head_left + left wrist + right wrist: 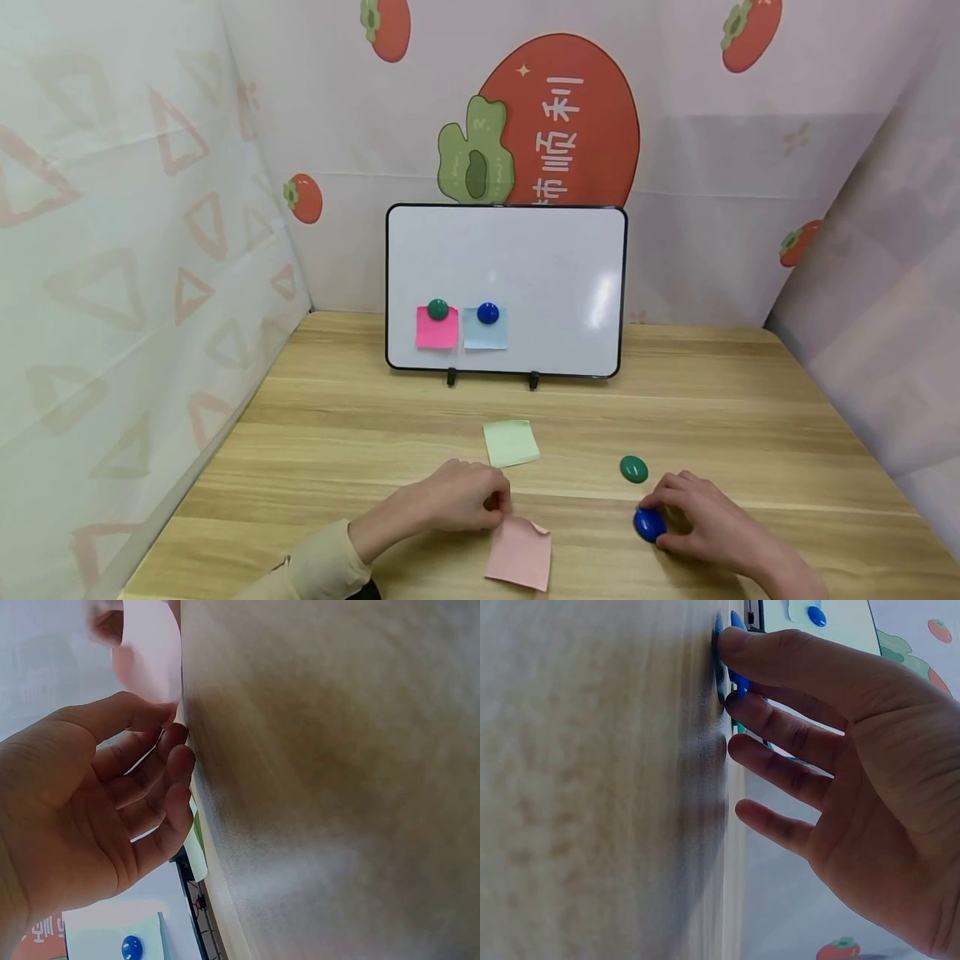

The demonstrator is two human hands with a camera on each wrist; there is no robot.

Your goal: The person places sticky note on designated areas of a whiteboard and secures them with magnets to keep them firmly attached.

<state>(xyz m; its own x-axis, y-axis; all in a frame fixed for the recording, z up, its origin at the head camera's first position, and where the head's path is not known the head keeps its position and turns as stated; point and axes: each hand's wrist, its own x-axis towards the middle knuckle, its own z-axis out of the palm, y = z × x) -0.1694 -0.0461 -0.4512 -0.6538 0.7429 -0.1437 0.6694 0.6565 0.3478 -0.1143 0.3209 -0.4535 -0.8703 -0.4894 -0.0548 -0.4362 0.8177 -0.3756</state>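
Observation:
My left hand [467,497] pinches the upper edge of a pale pink sticky note [520,553] between thumb and forefinger, low over the wooden table. In the left wrist view the note [150,649] stretches away from the fingertips. Further right, my right hand [701,518] holds a round blue magnet [649,525] between thumb and fingers at the tabletop. The right wrist view shows the thumb and forefinger on the blue magnet [739,684], the other fingers spread behind. A green magnet [633,468] lies just beyond it, and a pale green sticky note [512,442] lies beyond the left hand.
A whiteboard [555,275] stands on small black feet at the back of the table [345,400]. On it, a green magnet [438,309] holds a bright pink note [437,333], and a blue magnet [488,313] holds a light blue note [485,335]. Printed curtains surround the table.

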